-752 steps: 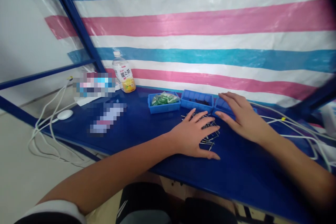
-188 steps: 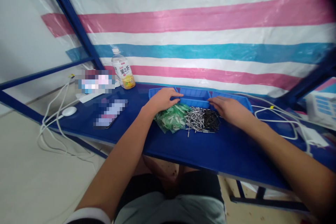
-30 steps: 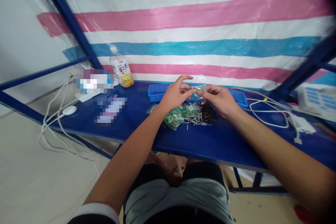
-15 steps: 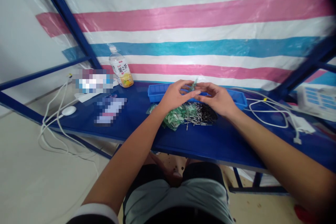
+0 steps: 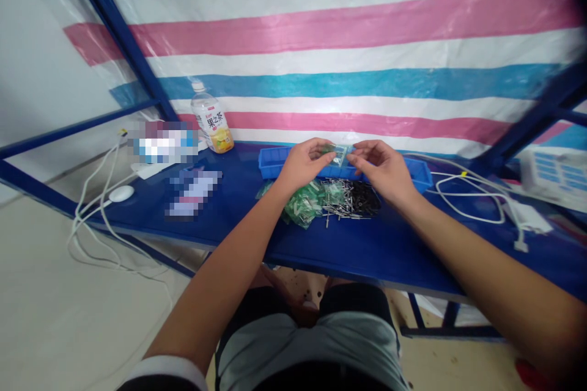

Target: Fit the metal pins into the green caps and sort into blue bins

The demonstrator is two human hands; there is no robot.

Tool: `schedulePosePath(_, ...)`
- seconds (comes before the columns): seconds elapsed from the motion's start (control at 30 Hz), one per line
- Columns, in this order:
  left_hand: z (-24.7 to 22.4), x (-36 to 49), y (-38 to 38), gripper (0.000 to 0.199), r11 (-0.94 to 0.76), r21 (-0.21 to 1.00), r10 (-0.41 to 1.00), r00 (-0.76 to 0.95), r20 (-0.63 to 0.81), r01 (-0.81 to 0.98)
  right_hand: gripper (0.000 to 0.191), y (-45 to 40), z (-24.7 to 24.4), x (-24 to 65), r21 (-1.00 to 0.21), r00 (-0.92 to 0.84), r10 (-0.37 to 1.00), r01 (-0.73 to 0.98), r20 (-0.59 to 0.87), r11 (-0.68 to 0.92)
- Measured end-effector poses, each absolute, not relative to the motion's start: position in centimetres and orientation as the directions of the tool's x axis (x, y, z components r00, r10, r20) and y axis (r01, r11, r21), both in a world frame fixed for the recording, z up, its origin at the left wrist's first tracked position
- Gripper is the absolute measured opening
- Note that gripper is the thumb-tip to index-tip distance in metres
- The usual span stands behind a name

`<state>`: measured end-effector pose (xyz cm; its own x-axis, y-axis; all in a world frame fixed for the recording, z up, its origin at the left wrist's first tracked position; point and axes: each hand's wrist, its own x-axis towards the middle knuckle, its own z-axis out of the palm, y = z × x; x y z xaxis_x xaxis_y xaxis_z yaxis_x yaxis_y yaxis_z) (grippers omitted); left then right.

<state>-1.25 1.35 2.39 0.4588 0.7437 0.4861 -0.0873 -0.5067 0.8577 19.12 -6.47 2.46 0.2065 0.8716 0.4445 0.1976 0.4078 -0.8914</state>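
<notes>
Left hand (image 5: 300,165) and right hand (image 5: 386,172) of mine both pinch, between thumb and fingers, the opposite ends of one small green bag (image 5: 340,154). If I pull the two sides unequally, I think that the thin film could tear or slip out of one pinch, because it looks smooth and I hold it only near the edges. Whether something is inside, I cannot tell, but any loose content could then fall among the silver pins (image 5: 350,204) and the black pieces (image 5: 367,200), where it would be difficult to find. As for its place, the bag is between my two hands, raised over the row of blue trays (image 5: 274,166), while the heap of green bags (image 5: 302,204) lies nearer and to the left, on the blue table (image 5: 348,250)
</notes>
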Motion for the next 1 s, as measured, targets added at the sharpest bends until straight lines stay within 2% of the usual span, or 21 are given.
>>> schedulePosePath(0.17,2.4,-1.3,1.1,0.031,-0.478,0.872,0.710,0.538,0.455,-0.108,0.046,-6.5,2.1,18.9,-0.923,0.132,0.917,0.135,0.376,0.359)
schedulePosePath(0.27,2.5,-1.3,1.0,0.034,-0.540,0.840,0.718,0.498,0.487,-0.043,0.042,-6.3,1.8,19.0,-0.928,0.125,0.923,0.142,0.363,0.346)
schedulePosePath(0.4,3.1,-1.5,0.6,0.016,-0.714,0.694,0.667,0.389,0.635,0.092,0.039,-6.1,1.6,19.4,-0.905,0.215,0.884,0.204,0.414,0.374)
schedulePosePath(0.47,3.3,-1.5,0.2,0.012,-0.736,0.668,0.645,0.417,0.640,0.112,0.039,-6.2,1.8,19.5,-0.895,0.229,0.873,0.227,0.432,0.383)
schedulePosePath(0.57,3.2,-1.3,-0.1,0.027,-0.705,0.704,0.636,0.513,0.576,0.083,0.039,-6.7,2.4,19.2,-0.910,0.154,0.902,0.165,0.403,0.379)
schedulePosePath(0.63,2.9,-1.3,0.0,0.035,-0.717,0.691,0.630,0.513,0.583,0.095,0.037,-7.1,2.8,18.7,-0.926,0.080,0.925,0.108,0.371,0.362)
schedulePosePath(0.73,2.7,-1.4,0.4,0.025,-0.727,0.671,0.646,0.474,0.598,0.144,0.033,-7.5,3.1,18.3,-0.930,0.015,0.932,0.066,0.363,0.362)
schedulePosePath(0.8,2.8,-1.7,0.8,0.018,-0.706,0.689,0.672,0.461,0.580,0.163,0.031,-7.4,3.0,18.4,-0.921,0.057,0.921,0.083,0.386,0.381)
schedulePosePath(0.9,2.9,-1.8,1.1,0.020,-0.662,0.733,0.713,0.434,0.551,0.156,0.031,-6.8,2.7,19.0,-0.901,0.201,0.882,0.172,0.427,0.397)
schedulePosePath(1.0,2.7,-1.7,1.3,0.023,-0.626,0.775,0.723,0.442,0.531,0.091,0.043,-6.3,2.5,19.6,-0.900,0.229,0.876,0.219,0.424,0.378)
